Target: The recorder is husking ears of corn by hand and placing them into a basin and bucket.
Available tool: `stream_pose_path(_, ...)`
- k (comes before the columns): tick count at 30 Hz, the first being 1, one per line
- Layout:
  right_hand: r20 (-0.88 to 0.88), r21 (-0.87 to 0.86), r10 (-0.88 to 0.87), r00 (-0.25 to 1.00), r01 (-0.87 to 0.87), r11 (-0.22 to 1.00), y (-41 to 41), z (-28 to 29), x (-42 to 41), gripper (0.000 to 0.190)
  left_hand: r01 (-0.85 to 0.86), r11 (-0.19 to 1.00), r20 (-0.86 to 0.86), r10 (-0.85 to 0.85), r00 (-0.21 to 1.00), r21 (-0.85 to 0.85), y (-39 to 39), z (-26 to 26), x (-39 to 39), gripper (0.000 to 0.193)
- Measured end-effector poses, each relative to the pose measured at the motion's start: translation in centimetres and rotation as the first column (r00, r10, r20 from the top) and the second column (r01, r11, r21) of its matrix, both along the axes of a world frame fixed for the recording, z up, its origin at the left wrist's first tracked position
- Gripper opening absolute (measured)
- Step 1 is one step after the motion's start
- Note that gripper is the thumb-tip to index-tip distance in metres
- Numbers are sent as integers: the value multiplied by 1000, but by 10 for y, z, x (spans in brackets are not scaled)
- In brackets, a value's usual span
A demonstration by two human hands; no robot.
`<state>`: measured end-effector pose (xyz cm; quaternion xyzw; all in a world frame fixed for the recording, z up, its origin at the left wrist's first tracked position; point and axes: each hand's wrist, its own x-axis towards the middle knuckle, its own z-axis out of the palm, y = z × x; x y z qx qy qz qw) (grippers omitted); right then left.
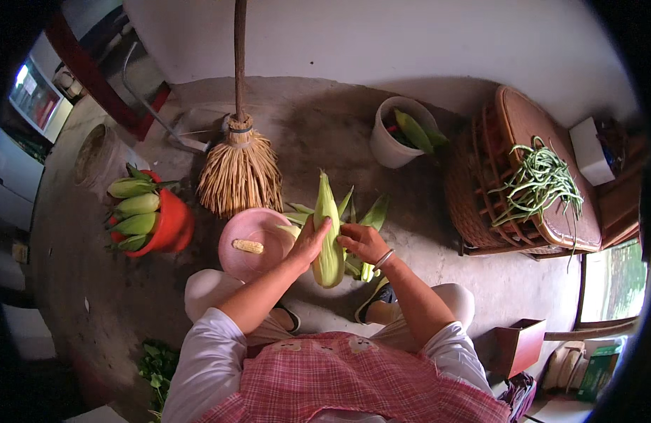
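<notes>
An ear of corn in its pale green husk point(328, 259) stands nearly lengthwise before me, its tip away from me. My left hand point(310, 240) grips it around the middle from the left. At its right side, my right hand point(365, 242) has its fingers bent against the husk; whether they pinch a leaf is hard to tell. Loose green husk leaves point(375, 212) lie on the floor behind and below my hands. To the left, a pink plastic basin point(235, 224) holds a husked corn cob point(248, 246). Several unhusked ears point(137, 205) fill a red bucket point(177, 224) further left.
A straw broom point(240, 174) leans upright behind the basin. A white bucket point(383, 140) with green husks stands near the wall. On the right, long green beans point(542, 180) lie on a wicker piece of furniture point(574, 222). Leafy greens point(157, 367) are at lower left.
</notes>
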<state>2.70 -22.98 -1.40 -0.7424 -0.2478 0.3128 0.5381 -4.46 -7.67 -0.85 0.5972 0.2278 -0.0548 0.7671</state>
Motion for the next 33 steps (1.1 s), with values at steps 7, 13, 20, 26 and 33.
stream_pose_path(7, 382, -142, -103, 918, 169, 975, 6, 20, -8, 23, 7, 995, 168, -24, 986, 102, -11, -2, 1, 52)
stream_pose_path(13, 302, -58, -157, 940, 182, 982, 5, 5, -3, 18, -6, 999, 137, 1, 991, 36, -7, 1, 2, 47)
stream_pose_path(20, 163, 24, -99, 982, 96, 995, 5, 18, -6, 23, 17, 1000, 207, -21, 978, 24, -4, 5, 1, 42)
stream_pose_path(26, 357, -64, -187, 915, 224, 973, 5, 5, -8, 19, 66, 995, 192, -50, 980, -76, 2, 11, 2, 43)
stream_pose_path(33, -275, 82, -276, 921, 309, 948, 6, 22, -4, 17, 33, 915, 45, -17, 999, -403, 13, 19, 11, 44)
